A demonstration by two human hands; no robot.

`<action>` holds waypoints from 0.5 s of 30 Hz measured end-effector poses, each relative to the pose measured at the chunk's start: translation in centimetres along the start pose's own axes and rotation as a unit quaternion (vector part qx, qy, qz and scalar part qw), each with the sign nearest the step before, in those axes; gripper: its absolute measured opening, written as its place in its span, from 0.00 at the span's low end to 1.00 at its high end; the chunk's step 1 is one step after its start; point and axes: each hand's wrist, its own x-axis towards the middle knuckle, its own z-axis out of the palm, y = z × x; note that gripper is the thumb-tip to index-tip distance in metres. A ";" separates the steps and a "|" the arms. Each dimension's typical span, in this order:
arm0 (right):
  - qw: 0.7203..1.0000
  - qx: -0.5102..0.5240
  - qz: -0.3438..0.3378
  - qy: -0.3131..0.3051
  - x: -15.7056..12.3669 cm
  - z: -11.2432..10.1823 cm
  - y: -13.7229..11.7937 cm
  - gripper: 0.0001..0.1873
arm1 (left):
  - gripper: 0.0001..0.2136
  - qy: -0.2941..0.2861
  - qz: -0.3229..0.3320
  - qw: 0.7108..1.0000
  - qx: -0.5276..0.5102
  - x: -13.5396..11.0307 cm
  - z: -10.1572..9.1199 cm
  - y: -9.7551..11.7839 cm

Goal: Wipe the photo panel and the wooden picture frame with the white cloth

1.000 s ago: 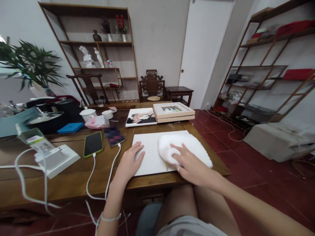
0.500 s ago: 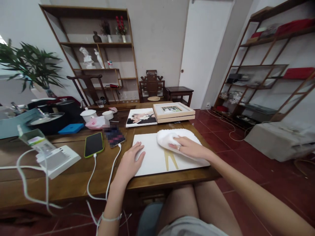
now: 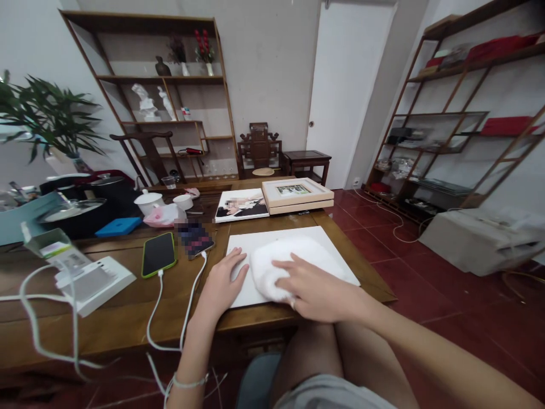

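A white board [image 3: 239,240] lies flat near the front edge of the wooden table. My left hand [image 3: 223,281] rests on its left edge, fingers stretched out and thumb apart, holding nothing. Over the board's middle and right, my right hand [image 3: 317,288] presses on a fluffy white towel [image 3: 270,258], its fingers dug into the bunched folds. The towel hides much of the board's surface.
A green-cased phone [image 3: 159,255] and a second phone [image 3: 195,238], both cabled, lie left of the board. Behind it are a photo panel [image 3: 242,204] and stacked wooden frames [image 3: 298,204]. An open white box [image 3: 102,284] and cables occupy the left side.
My right hand has drawn the towel toward me and to the left across the board, covering the gold marking that showed before. My left hand has stayed on the left edge.
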 end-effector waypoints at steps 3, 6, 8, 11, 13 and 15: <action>0.999 0.025 -0.001 -0.032 -2.6 -0.7 -1.9 0.11 | 0.19 -0.001 -0.002 1.000 -0.002 -0.1 0.0 0.1; 0.999 0.030 0.011 -0.026 -2.9 -0.8 -1.8 0.11 | 0.19 -0.001 -0.004 1.000 -0.001 -0.1 -0.1 0.1; 1.000 0.016 0.015 -0.008 -1.8 -0.6 -0.5 0.12 | 0.19 -0.002 -0.005 1.000 -0.001 -0.1 -0.1 0.1; 0.998 -0.026 0.049 0.024 1.6 -0.2 2.2 0.11 | 0.19 -0.001 -0.005 1.000 -0.002 0.0 0.0 0.1; 0.995 -0.045 0.078 0.042 4.4 0.1 3.9 0.13 | 0.19 0.000 -0.008 1.000 -0.002 0.0 -0.1 0.1; 0.993 -0.055 0.091 0.055 7.0 0.4 5.0 0.14 | 0.19 -0.002 -0.012 1.000 -0.003 -0.1 -0.2 0.2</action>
